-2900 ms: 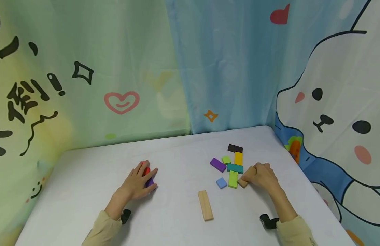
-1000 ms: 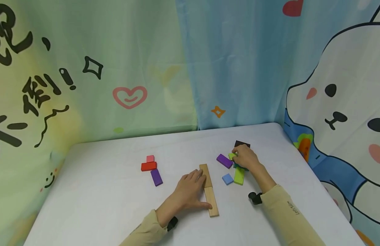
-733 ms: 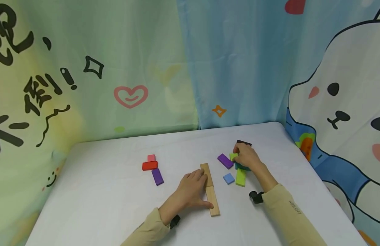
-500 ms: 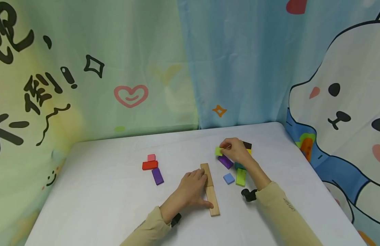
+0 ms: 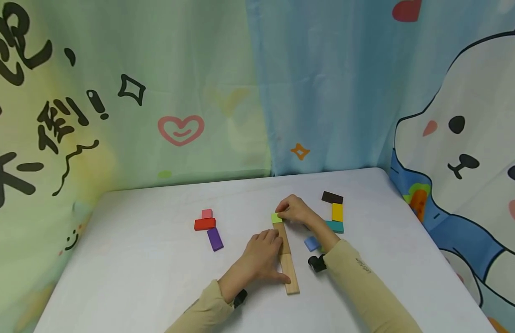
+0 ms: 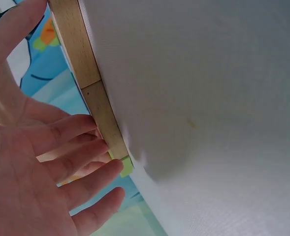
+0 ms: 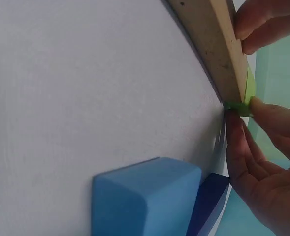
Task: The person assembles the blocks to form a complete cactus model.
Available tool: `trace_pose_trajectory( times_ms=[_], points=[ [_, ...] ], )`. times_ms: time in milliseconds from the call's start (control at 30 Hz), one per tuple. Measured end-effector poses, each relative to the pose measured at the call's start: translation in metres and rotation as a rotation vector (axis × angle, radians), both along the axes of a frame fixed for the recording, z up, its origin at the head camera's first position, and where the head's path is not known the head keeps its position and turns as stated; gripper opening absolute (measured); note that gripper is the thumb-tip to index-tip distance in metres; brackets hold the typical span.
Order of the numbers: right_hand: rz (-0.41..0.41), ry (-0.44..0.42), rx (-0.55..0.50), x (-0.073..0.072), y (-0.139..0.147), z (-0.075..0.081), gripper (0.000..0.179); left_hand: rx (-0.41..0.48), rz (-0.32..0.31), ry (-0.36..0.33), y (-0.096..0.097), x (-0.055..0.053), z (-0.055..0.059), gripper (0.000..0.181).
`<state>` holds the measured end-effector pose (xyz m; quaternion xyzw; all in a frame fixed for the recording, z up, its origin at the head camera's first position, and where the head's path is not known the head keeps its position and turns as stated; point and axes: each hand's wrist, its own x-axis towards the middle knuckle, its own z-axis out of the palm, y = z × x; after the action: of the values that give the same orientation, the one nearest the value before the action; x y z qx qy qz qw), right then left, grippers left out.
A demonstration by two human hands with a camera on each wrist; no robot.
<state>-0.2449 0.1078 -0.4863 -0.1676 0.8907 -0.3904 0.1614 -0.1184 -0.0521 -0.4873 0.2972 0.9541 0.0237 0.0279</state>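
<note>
Two plain wooden blocks lie end to end on the table, the far one (image 5: 284, 243) and the near one (image 5: 289, 270). My left hand (image 5: 259, 259) lies along their left side, fingertips on the far block and thumb over the near one; in the left wrist view its fingers (image 6: 93, 182) are spread and fairly straight. At the far end of this row sits a small light green block (image 5: 276, 218). My right hand (image 5: 298, 210) pinches it between thumb and fingers, right at the wooden end, as the right wrist view also shows.
To the right lie a black block (image 5: 332, 197), a yellow block (image 5: 337, 212), a teal block (image 5: 335, 226) and a blue block (image 5: 312, 243), partly behind my right arm. On the left sit pink (image 5: 207, 213), red (image 5: 205, 224) and purple (image 5: 215, 239) blocks.
My left hand left the red and purple blocks for the wooden ones. The right hand set a wooden block in line, then carried the small green block leftward to its far end.
</note>
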Motion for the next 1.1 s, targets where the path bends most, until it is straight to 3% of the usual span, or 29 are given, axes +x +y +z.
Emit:
trace_pose_trajectory(
  times_ms=[200, 333, 467, 533, 633, 867, 1100],
  points=[
    [0.02, 0.069, 0.026, 0.001, 0.005, 0.008, 0.016, 0.013, 0.013, 0.006, 0.001, -0.002, -0.002, 0.097],
    [-0.03, 0.135, 0.182, 0.001, 0.024, 0.021, 0.032, 0.026, 0.028, -0.038, 0.002, -0.006, -0.005, 0.108],
    [-0.029, 0.079, 0.391, 0.005, 0.043, 0.03, 0.045, 0.031, 0.04, -0.112, 0.002, -0.012, -0.004, 0.126],
    [-0.017, 0.037, 0.408, 0.006, 0.047, 0.03, 0.046, 0.022, 0.042, -0.144, 0.002, -0.015, -0.004, 0.132],
    [-0.029, 0.017, 0.368, 0.007, 0.05, 0.025, 0.043, 0.005, 0.036, -0.17, 0.001, -0.018, -0.003, 0.134],
    [-0.143, 0.118, 0.273, 0.002, 0.044, 0.015, 0.036, -0.006, 0.014, -0.166, 0.004, -0.02, -0.003, 0.135],
    [-0.238, 0.12, 0.046, -0.015, 0.004, 0.015, 0.032, -0.012, 0.014, -0.142, 0.003, -0.018, -0.004, 0.133]
  ],
)
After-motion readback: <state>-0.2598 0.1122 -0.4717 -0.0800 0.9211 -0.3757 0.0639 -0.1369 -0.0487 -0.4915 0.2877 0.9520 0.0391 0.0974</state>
